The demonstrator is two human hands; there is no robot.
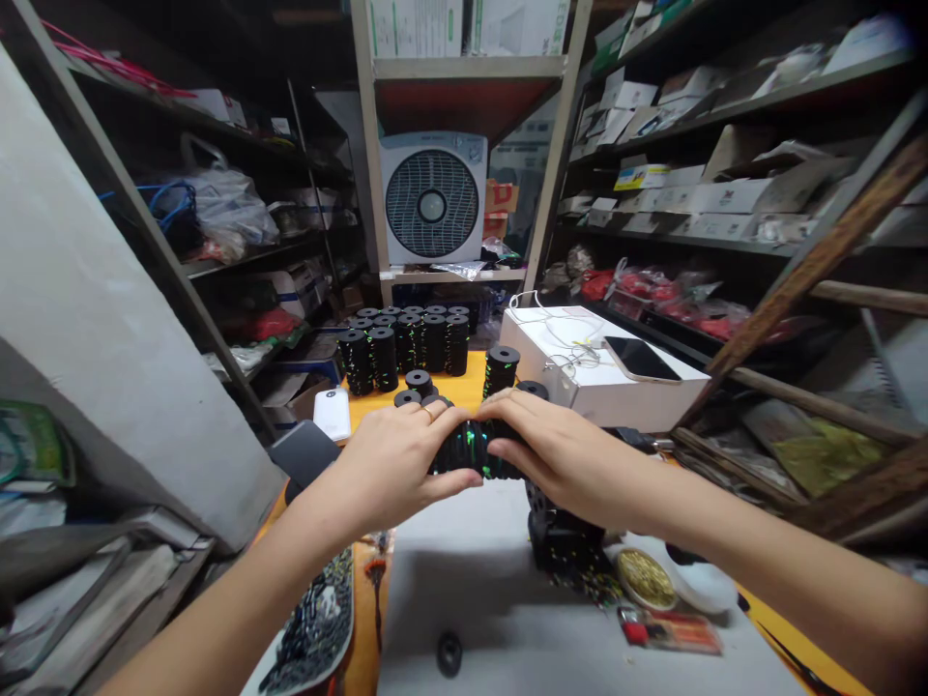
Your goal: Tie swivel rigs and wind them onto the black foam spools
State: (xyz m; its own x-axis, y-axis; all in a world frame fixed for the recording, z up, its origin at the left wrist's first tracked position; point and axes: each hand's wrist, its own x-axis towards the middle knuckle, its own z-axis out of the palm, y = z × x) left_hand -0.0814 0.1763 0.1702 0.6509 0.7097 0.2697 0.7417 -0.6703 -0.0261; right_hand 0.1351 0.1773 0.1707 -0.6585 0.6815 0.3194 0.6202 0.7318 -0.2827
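Loose black ring (pixel 449 653) lay nearest, well in front of white box (pixel 630 406). Left hand (pixel 395 459) and right hand (pixel 558 449) clasped stack of black rings (pixel 471 449) by both ends, just before that box; shelf labels (pixel 642 177) unreadable.

Box fan (pixel 433 198) on a shelf (pixel 406 275), phone (pixel 641 359) atop white box (pixel 638 401), white power bank (pixel 332 411)

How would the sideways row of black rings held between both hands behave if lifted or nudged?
The row of black rings is probably loose pieces, held only by end pressure from the left hand and right hand; easing off would likely spill it. Round, so singles like the loose ring may roll on edge.
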